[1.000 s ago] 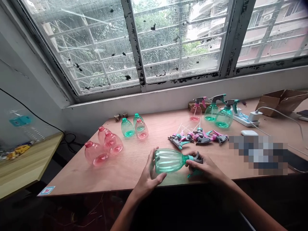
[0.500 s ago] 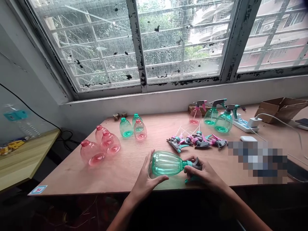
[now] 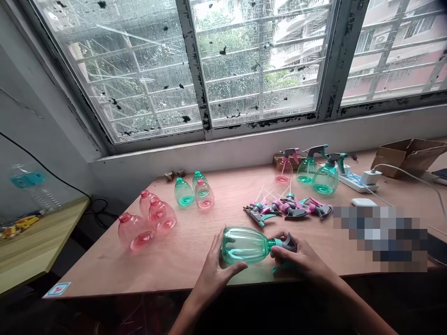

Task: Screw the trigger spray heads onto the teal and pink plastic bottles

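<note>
Green bottle (image 3: 244,245) lies sideways at six o'clock on the table (image 3: 174,260). Left hand (image 3: 216,274) cups its base, and right hand (image 3: 300,260) is curled round the trigger head (image 3: 288,243) at three o'clock. I'd hold the bottle steady and the threads square.

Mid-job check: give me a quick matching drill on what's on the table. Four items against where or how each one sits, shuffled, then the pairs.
Things:
1. green bottle
2. loose trigger heads
3. finished sprayers
4. cluster of three pink bottles

Places or states:
A. upright at the back, next to the power strip
B. left part of the table, necks bare
C. on its side, left hand at its base, right hand at its neck
D. heaped mid-table

Pairs: 1-C, 2-D, 3-A, 4-B.
</note>
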Demonstrator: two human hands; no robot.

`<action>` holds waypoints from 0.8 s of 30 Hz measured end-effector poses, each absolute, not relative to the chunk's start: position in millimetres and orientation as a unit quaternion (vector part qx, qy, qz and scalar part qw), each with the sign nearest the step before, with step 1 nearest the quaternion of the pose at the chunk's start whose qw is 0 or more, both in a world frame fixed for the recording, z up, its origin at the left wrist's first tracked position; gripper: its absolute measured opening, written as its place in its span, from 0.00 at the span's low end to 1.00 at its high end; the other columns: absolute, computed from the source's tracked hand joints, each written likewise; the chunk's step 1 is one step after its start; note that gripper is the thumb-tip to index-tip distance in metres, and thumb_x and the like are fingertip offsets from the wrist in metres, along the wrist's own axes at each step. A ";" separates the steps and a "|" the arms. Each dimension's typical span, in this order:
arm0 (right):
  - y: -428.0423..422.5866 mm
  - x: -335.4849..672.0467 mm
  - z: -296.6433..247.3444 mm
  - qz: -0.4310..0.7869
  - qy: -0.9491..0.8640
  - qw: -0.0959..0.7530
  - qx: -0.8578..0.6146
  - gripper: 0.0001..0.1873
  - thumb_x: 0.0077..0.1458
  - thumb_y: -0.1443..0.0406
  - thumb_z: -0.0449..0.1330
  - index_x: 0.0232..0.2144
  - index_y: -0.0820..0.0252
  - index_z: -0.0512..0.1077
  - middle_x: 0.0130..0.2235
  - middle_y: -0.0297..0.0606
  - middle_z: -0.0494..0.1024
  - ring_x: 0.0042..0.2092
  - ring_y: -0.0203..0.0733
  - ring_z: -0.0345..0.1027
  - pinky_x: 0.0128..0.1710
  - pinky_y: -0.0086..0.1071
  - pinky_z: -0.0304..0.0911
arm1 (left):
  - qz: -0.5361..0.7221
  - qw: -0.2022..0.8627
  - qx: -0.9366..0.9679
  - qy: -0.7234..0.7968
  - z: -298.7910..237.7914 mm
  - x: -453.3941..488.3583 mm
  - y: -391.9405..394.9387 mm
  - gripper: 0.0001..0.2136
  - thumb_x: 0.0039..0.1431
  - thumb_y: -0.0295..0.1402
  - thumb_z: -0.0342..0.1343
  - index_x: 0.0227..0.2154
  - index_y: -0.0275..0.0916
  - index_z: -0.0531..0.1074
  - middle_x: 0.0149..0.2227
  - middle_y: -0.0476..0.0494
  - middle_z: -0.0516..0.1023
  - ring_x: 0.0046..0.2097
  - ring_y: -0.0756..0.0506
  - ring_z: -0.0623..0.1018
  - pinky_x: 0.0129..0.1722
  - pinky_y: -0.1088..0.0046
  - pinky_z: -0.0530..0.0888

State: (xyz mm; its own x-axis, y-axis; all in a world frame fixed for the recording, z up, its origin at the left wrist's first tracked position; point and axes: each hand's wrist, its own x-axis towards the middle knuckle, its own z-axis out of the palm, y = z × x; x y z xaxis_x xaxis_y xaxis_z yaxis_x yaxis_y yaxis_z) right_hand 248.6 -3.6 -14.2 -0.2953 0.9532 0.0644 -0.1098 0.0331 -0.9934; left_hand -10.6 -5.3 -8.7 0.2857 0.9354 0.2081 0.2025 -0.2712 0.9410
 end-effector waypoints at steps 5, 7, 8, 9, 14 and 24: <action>-2.0 247.1 -11.1 0.593 -0.535 0.477 -0.366 0.18 0.53 0.54 0.68 0.35 0.59 0.69 0.27 0.31 0.78 0.26 0.37 0.71 0.29 0.32 0.69 | 0.414 0.431 0.689 0.410 -11.7 -8.7 -7.9 0.50 0.55 0.35 0.67 0.69 0.53 0.36 0.69 0.41 0.56 0.68 0.37 0.59 0.68 0.52 0.54; -2.5 247.1 -11.9 0.596 -0.537 0.472 -0.366 0.19 0.53 0.53 0.68 0.36 0.59 0.69 0.26 0.31 0.78 0.27 0.38 0.71 0.30 0.33 0.69 | 0.411 0.433 0.685 0.417 -13.5 -9.4 -8.4 0.53 0.52 0.37 0.69 0.70 0.50 0.34 0.70 0.39 0.53 0.69 0.36 0.57 0.69 0.52 0.52; -2.9 247.1 -12.5 0.595 -0.542 0.465 -0.367 0.19 0.53 0.53 0.68 0.37 0.59 0.69 0.25 0.31 0.77 0.27 0.38 0.71 0.31 0.33 0.70 | 0.413 0.437 0.680 0.419 -14.0 -10.1 -8.1 0.54 0.52 0.38 0.69 0.70 0.48 0.34 0.71 0.37 0.50 0.70 0.35 0.55 0.69 0.52 0.50; -3.4 247.2 -13.3 0.591 -0.549 0.460 -0.370 0.19 0.53 0.53 0.68 0.39 0.60 0.70 0.24 0.30 0.77 0.27 0.39 0.70 0.31 0.34 0.70 | 0.417 0.438 0.677 0.419 -14.1 -10.9 -7.7 0.52 0.53 0.40 0.68 0.70 0.46 0.36 0.71 0.36 0.49 0.70 0.34 0.53 0.69 0.52 0.50; -3.0 248.4 -15.5 0.583 -0.558 0.458 -0.373 0.19 0.54 0.53 0.67 0.39 0.60 0.70 0.25 0.30 0.76 0.27 0.38 0.70 0.31 0.33 0.71 | 0.417 0.431 0.682 0.419 -9.2 -11.3 -6.7 0.45 0.56 0.40 0.66 0.69 0.46 0.44 0.69 0.37 0.56 0.69 0.34 0.57 0.69 0.52 0.52; 0.3 247.3 -20.7 0.576 -0.565 0.458 -0.373 0.21 0.54 0.53 0.67 0.41 0.60 0.70 0.24 0.30 0.76 0.27 0.38 0.70 0.30 0.34 0.72 | 0.425 0.474 0.652 0.411 -12.2 -13.7 -9.1 0.50 0.53 0.41 0.67 0.70 0.43 0.39 0.72 0.36 0.47 0.71 0.31 0.49 0.69 0.49 0.49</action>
